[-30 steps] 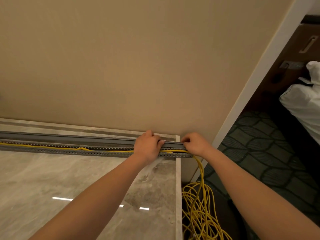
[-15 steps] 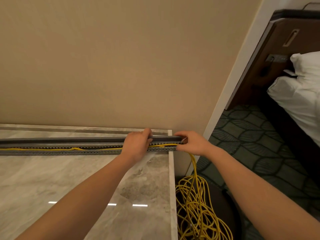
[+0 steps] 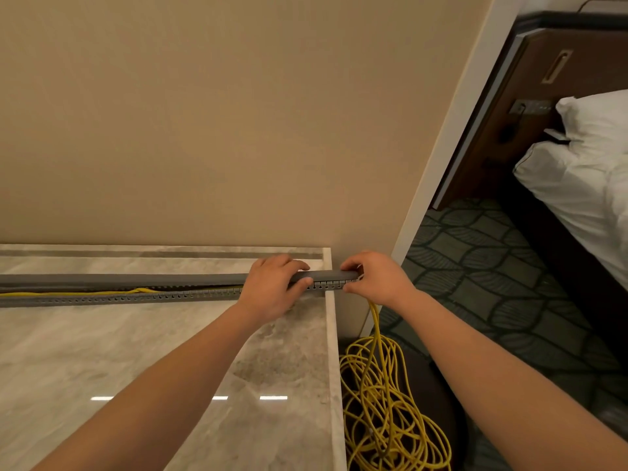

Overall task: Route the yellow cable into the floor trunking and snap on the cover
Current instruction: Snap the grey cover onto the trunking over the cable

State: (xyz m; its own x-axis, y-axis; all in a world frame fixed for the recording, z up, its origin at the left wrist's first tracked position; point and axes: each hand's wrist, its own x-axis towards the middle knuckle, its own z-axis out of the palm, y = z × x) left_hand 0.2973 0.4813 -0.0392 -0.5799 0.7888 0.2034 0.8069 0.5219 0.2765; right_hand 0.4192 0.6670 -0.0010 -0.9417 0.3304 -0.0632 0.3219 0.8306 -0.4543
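A long grey slotted trunking lies on the marble floor along the wall. The yellow cable runs inside its open left stretch. A grey cover strip rests over the trunking, seated at the right end and slightly raised to the left. My left hand grips across cover and trunking near the right end. My right hand pinches the very end of the cover and trunking, fingers curled. From under that hand the cable drops to a loose yellow coil on the lower floor.
The marble floor ends in a pale border strip with a step down to patterned dark carpet. A beige wall stands behind the trunking. A bed with white linen and a wooden headboard stand at the right.
The cover has come down over the cable at the right end, hiding the yellow between my hands. Both hands stayed at that end; my view shifted slightly.
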